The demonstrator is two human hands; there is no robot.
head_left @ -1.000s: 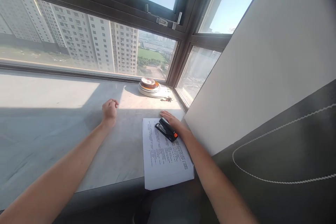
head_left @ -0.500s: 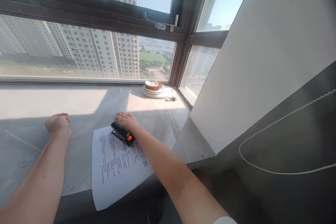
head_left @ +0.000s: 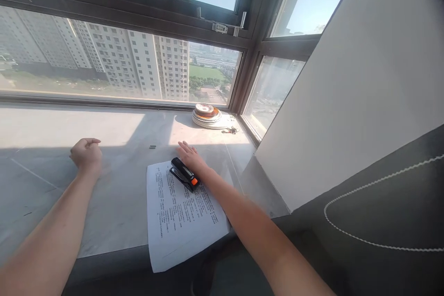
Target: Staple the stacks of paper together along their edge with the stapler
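Note:
My right hand [head_left: 190, 155] lies on the sill with its fingers stretched out, beside a black stapler [head_left: 185, 175] with an orange button. The stapler rests on a printed sheet of paper [head_left: 183, 222], whose near edge hangs over the front of the sill. Two short dark strips [head_left: 152, 147], perhaps staples, lie left of my right hand's fingers. Over to the left, my left hand [head_left: 86, 153] is closed, fingers curled in; whether anything is inside is hidden.
A stack of plates [head_left: 207, 118] stands in the window corner, with a small dark tangled item [head_left: 230, 131] close by. Dark window frames [head_left: 138, 25] bound the marble sill [head_left: 114, 199]. At right are a white wall [head_left: 347, 92] and a hanging bead chain [head_left: 360, 239].
The paper and stapler have shifted right along with my right hand, uncovering the two small strips. My left hand stays closed. The view has tilted slightly.

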